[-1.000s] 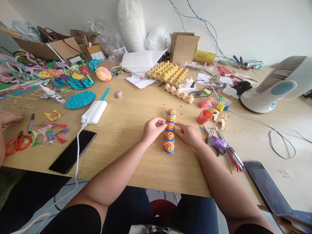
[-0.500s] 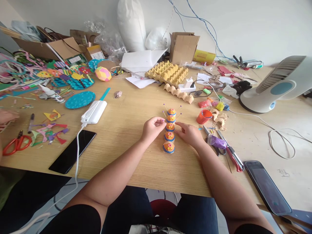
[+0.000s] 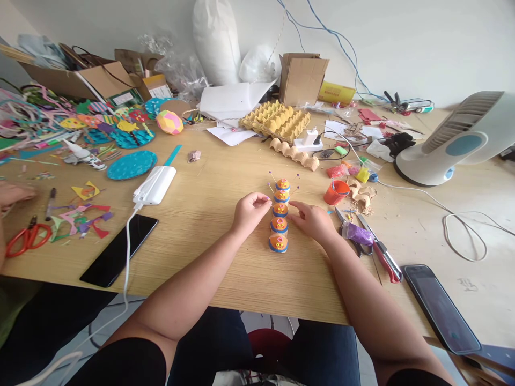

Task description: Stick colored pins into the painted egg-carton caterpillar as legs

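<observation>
Left hand (image 3: 250, 213) rests on the counter (image 3: 225, 268) just left of the caterpillar (image 3: 278, 225), thumb and forefinger pinched narrow beside the second dome from the far end. Something pink shows at the tips, too small to tell whether it is a pin. Right hand (image 3: 313, 221) lies on the other side, loosely open, its forefinger stretched to the middle of the row, touching it or nearly so.

Between them the caterpillar runs away from the person: five orange domes with blue rims, each touching the next, the farthest bristling with thin pins (image 3: 273, 177). It looks light and hollow, likely moulded paper pulp, so a hard squeeze would dent it and the joins between domes may be weak. I would take it low by the blue rims from both sides, well clear of the pins, which could bend or prick.

A phone (image 3: 440, 308) lies near the counter's edge to the right, and a black phone (image 3: 118, 249) to the left. Red-handled cutters (image 3: 386, 260) lie just right of the right hand, with an orange cup (image 3: 337, 192) beyond them. Left of the row sits a white power bank (image 3: 155, 184), then paper scraps (image 3: 82, 220), red scissors (image 3: 26, 236) and another person's hand (image 3: 14, 193) at the picture's edge. Farther back are a yellow egg tray (image 3: 277, 119), a fan (image 3: 454, 142) and a cardboard box (image 3: 302, 78) by the wall
</observation>
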Demonstrator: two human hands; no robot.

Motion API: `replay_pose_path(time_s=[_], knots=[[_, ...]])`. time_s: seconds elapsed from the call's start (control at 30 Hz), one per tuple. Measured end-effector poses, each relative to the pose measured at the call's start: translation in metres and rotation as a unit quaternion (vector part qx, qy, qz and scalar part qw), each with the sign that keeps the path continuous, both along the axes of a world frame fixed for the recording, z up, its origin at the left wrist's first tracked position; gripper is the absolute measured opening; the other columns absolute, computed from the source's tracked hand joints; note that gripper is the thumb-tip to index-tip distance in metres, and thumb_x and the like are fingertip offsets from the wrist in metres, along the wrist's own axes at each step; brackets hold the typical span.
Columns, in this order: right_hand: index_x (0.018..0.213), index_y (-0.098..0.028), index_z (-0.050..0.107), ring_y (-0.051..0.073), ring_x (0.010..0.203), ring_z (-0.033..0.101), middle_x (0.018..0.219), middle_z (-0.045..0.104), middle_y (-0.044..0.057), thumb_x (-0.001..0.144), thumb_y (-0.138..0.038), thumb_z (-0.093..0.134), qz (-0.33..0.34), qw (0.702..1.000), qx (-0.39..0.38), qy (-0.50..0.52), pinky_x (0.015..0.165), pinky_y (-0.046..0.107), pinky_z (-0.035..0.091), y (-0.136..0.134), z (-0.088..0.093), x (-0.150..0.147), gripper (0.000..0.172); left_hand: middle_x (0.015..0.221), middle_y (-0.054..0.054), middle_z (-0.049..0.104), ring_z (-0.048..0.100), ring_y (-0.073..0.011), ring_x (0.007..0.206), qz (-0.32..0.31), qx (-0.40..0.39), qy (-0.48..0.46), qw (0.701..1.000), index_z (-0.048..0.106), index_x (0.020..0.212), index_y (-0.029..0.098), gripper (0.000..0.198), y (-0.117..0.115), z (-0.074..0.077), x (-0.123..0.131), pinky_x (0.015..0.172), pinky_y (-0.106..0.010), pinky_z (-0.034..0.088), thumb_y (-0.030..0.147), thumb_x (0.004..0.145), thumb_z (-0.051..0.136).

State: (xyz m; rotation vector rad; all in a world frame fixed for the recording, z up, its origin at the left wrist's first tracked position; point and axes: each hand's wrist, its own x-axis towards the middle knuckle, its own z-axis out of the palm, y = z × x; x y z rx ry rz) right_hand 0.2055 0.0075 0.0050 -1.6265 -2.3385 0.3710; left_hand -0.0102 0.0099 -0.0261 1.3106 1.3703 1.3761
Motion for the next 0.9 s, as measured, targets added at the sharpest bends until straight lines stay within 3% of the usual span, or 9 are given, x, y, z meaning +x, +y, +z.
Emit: replay_pose_path(time_s=[0.57, 0.9], knots=[[0.133, -0.026, 0.066, 0.018, 0.069, 0.065, 0.084, 0.076, 0.002, 0.093, -0.047, 0.059, -0.005, 1.000, -0.005, -0.004, 0.061, 0.028, 0.038, -0.0001, -0.0004, 0.0002, 0.046, 0.088, -0.004, 0.075, 0.069, -0.0162, 0.079, -0.008, 0.003, -0.004, 1.000, 0.071, 0.086, 0.018, 0.019, 0.0017, -0.0051, -0.0004, 0.077, -0.029, 0.054, 0.032, 0.074, 0.074], [0.132, -0.027, 0.067, 0.018, 0.067, 0.061, 0.078, 0.073, 0.001, 0.091, -0.047, 0.061, -0.012, 1.000, -0.012, 0.015, 0.058, 0.027, 0.035, -0.0009, 0.0026, 0.0011, 0.046, 0.095, -0.005, 0.072, 0.067, -0.0160, 0.087, -0.006, -0.001, -0.015, 1.000, 0.069, 0.098, 0.018, 0.030, 0.0005, 0.0017, 0.0005, 0.084, -0.030, 0.053, 0.017, 0.069, 0.068]])
